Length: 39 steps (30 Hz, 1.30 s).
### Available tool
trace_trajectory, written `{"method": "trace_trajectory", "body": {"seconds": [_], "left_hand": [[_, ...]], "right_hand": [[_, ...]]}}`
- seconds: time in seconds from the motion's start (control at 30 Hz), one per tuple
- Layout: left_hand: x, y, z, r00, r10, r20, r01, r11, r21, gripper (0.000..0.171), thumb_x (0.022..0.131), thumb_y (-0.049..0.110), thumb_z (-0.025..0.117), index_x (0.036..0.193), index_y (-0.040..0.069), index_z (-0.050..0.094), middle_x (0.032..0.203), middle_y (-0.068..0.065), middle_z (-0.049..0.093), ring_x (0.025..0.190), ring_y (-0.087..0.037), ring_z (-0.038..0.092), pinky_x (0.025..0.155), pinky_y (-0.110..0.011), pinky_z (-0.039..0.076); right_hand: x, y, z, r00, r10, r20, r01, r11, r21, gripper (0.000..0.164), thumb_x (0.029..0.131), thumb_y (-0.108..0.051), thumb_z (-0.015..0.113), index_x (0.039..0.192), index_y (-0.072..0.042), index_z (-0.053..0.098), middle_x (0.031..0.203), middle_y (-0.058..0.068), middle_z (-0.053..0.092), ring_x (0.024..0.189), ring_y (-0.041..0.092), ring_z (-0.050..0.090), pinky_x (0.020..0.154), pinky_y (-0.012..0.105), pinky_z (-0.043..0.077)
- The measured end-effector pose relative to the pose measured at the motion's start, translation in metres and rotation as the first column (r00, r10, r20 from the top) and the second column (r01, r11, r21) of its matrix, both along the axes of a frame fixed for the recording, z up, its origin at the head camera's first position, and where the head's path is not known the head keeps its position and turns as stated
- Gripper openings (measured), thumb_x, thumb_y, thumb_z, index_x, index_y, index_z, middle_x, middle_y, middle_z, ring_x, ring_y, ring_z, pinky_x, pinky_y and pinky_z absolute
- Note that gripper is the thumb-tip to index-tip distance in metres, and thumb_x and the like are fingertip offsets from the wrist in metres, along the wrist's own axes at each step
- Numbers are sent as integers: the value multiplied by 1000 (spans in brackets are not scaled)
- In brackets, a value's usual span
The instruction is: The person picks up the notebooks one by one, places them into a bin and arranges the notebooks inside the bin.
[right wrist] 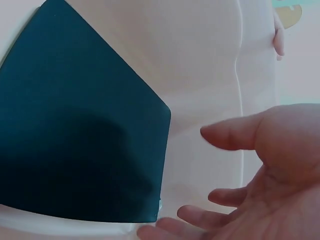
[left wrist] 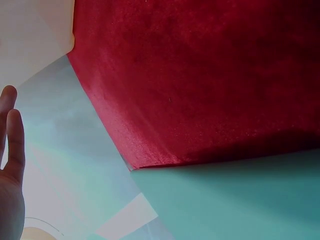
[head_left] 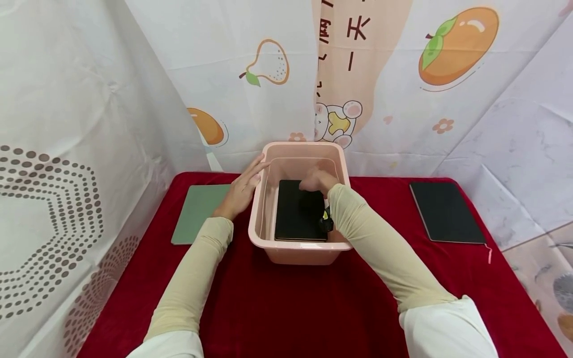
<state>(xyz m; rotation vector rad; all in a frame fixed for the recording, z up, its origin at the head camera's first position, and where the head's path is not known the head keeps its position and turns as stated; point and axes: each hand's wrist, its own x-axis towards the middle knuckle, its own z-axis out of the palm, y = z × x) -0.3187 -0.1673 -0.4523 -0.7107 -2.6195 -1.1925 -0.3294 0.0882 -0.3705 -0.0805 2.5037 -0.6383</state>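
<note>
A pink plastic bin (head_left: 286, 245) stands on the table, with a black notebook (head_left: 295, 214) lying flat inside it. My right hand (head_left: 319, 180) reaches into the bin over the notebook's far end. In the right wrist view its thumb and fingers (right wrist: 230, 134) are spread apart, the lower fingertips right by the notebook's corner, with nothing gripped. My left hand (head_left: 241, 193) is at the bin's left wall, fingers extended along the rim. Only part of that hand shows in the left wrist view, its fingers straight.
A green notebook (head_left: 194, 214) lies left of the bin, partly behind my left hand. Another black notebook (head_left: 447, 214) with a ribbon lies at the far right. Red cloth (head_left: 286, 308) covers the table, and printed curtains (head_left: 277, 114) hang behind it.
</note>
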Motion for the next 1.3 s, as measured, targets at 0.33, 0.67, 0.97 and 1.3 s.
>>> {"method": "trace_trajectory", "body": {"seconds": [0.33,0.67,0.97,1.3], "left_hand": [[2,-1,2,1000,6,3,-6,1000,5,48,110,51,26,153,42,43,166,30,19,156,-9,26,124,-57,27],[5,-1,-4,1000,13,17,-13,1000,7,48,110,52,27,153,41,43,166,31,18,156,-11,26,124,-60,26],[7,0,0,1000,15,16,-15,1000,10,48,110,53,26,153,43,43,166,31,18,156,-11,26,124,-59,27],[10,1,2,999,27,22,-27,1000,-1,46,110,53,26,153,47,41,166,31,18,157,-11,24,124,-58,26]], "right_hand": [[-16,0,-13,964,149,-219,-146,989,28,91,95,-44,65,161,-3,17,168,18,16,151,34,18,130,49,13],[16,-4,11,992,78,-96,-71,995,69,89,98,-49,56,161,1,18,168,27,5,151,43,12,129,55,13],[20,-8,27,979,129,-156,-119,990,74,92,99,-51,55,162,1,13,170,25,2,154,42,9,128,54,16],[30,-5,45,978,108,-179,-82,986,148,98,97,-60,53,163,-3,9,171,20,5,155,42,13,126,63,15]]}}
